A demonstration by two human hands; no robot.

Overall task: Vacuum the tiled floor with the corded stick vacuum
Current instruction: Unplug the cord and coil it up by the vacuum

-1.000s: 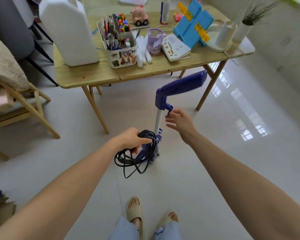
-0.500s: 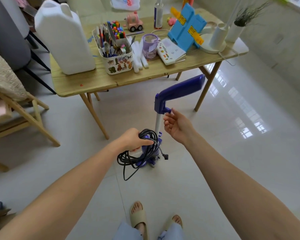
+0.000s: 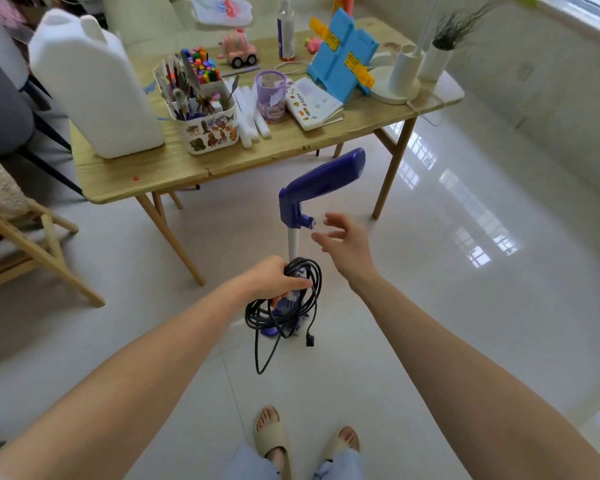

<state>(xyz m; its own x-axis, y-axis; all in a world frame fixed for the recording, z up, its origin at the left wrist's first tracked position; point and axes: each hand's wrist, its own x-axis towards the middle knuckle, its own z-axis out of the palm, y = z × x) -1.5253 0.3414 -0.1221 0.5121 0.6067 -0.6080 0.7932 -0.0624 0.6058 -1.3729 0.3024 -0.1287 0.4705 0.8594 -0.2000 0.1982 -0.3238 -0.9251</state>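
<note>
A purple stick vacuum (image 3: 321,181) stands upright on the glossy tiled floor (image 3: 465,306) in front of me, its white tube (image 3: 293,242) running down to a purple body. My left hand (image 3: 274,280) grips a coiled bundle of black cord (image 3: 284,306) against the vacuum's lower tube. The plug (image 3: 309,340) and a loose loop of the cord hang below the bundle. My right hand (image 3: 343,244) hovers just right of the handle's base with its fingers spread, touching nothing.
A wooden table (image 3: 174,168) stands just beyond the vacuum, carrying a white jug (image 3: 94,88), a pen box (image 3: 208,123), a blue stand (image 3: 343,57) and a lamp base (image 3: 395,88). A wooden chair (image 3: 32,237) is at the left. My sandalled feet (image 3: 271,434) are below.
My right hand has come off the handle's underside and opened, drifting slightly right. The plug has dropped lower. My left hand still holds the coil.
</note>
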